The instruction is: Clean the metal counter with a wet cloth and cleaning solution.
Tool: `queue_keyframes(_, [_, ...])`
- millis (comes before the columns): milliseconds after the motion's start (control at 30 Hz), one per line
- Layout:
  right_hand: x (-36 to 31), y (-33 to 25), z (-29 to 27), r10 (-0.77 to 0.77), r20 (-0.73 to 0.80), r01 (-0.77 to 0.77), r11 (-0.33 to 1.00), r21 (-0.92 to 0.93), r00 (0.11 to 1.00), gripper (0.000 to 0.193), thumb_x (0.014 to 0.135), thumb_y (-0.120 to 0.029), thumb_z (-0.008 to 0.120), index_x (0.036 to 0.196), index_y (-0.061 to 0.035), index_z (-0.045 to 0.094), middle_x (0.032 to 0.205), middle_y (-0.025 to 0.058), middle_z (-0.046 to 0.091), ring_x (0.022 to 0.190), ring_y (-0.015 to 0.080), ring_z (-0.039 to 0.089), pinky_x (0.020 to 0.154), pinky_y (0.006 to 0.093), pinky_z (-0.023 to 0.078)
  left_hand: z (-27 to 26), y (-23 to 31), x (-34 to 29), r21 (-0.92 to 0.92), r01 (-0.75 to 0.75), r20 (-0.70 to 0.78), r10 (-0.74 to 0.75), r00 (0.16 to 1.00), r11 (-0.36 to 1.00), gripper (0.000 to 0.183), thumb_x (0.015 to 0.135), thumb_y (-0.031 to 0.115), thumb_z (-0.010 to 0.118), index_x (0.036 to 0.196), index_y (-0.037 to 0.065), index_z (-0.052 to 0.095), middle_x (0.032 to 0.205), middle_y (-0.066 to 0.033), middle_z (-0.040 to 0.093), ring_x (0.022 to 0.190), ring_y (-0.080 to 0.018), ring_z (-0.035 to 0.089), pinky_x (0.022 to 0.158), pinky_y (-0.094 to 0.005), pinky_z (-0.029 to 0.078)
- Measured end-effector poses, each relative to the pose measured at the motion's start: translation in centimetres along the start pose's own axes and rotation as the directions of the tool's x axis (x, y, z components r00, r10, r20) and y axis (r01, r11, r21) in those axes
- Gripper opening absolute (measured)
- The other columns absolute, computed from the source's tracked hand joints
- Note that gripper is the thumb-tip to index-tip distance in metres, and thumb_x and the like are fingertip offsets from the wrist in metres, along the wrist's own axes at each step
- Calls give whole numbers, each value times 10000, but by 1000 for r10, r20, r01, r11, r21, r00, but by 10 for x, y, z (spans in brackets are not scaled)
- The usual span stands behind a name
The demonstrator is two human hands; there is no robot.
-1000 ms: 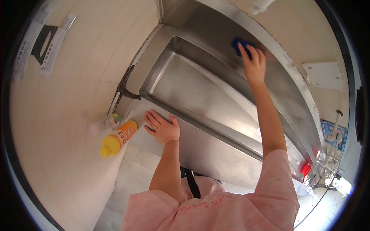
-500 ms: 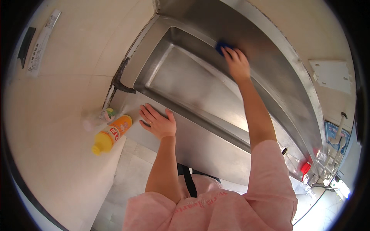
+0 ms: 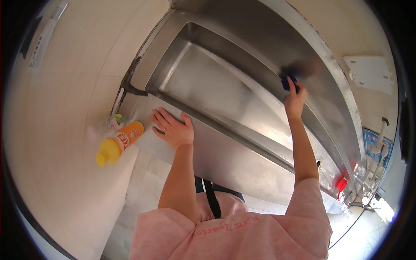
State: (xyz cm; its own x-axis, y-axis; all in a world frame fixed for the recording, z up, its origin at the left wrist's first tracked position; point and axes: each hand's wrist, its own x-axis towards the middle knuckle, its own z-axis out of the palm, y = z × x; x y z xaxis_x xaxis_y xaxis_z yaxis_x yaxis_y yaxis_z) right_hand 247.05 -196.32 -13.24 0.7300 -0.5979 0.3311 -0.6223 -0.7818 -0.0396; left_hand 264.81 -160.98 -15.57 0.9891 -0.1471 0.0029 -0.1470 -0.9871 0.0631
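Note:
My right hand [image 3: 296,100] grips a dark blue sponge [image 3: 289,82], pressed to the metal at the far rim of a stainless steel sink [image 3: 208,86]. A dark smudge or reflection shows on the backsplash beside the sponge. On the sink's near ledge [image 3: 221,151], my left hand [image 3: 174,129] lies flat with its fingers spread and a ring on one finger. Close to the left of that hand stands a yellow bottle with an orange label [image 3: 123,139].
A small clear item with a green part [image 3: 117,121] stands behind the bottle by the left wall. Dark, broken sealant [image 3: 132,86] runs along the sink's left edge. At the right are a red object [image 3: 341,185], a white pipe [image 3: 379,143] and a white wall plate [image 3: 368,73].
My right hand has slid the sponge rightward and nearer along the sink's far side. The left hand stays on the near ledge. The whole view has shifted slightly.

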Motion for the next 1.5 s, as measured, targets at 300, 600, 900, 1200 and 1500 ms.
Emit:
queue_keyframes(300, [166, -201, 106, -818, -137, 813, 573, -104, 559, 452, 850, -107, 523, 1299, -93, 569, 1358, 23, 491, 1238, 184, 473, 1034, 330, 401, -1, -4, 2, -23, 30, 1, -30, 1000, 999, 758, 892, 459, 472, 1470, 31, 232, 1533, -167, 229, 1427, -327, 198, 1115, -560, 158])
queue_keyframes(600, [36, -22, 197, -643, 485, 755, 654, -56, 593, 492, 896, -145, 446, 1378, -48, 457, 1469, 54, 415, 1310, 171, 430, 1088, 312, 339, 6, 0, 1, -85, 10, -49, -15, 999, 996, 744, 884, 451, 499, 1456, 33, 272, 1519, -159, 265, 1413, -310, 234, 1117, -551, 161])
queue_keyframes(900, [-109, 169, 84, -185, 736, 419, 897, -144, 651, 222, 884, -120, 482, 1032, -61, 636, 1018, 75, 644, 928, 222, 633, 841, 335, 509, 4, -2, -1, -45, -3, -72, -1, 997, 999, 734, 891, 456, 492, 1455, 36, 279, 1516, -151, 279, 1411, -304, 242, 1119, -542, 158])
queue_keyframes(1200, [21, -22, 145, -635, 403, 629, 759, 169, 659, 430, 822, -100, 538, 1250, -93, 576, 1251, 23, 590, 1131, 187, 554, 931, 312, 484, 4, 0, 0, -30, 5, -55, -7, 998, 1000, 728, 896, 446, 480, 1456, 31, 269, 1524, -158, 258, 1417, -319, 226, 1112, -557, 155])
queue_keyframes(1500, [94, -177, 243, -492, 406, 316, 847, 427, 770, 599, 845, 8, 466, 1401, -211, 427, 1500, -31, 355, 1332, 209, 402, 1089, 359, 362, 9, 7, 1, -43, -21, -42, 19, 999, 999, 721, 895, 416, 480, 1451, 12, 264, 1517, -182, 257, 1414, -345, 222, 1107, -565, 149])
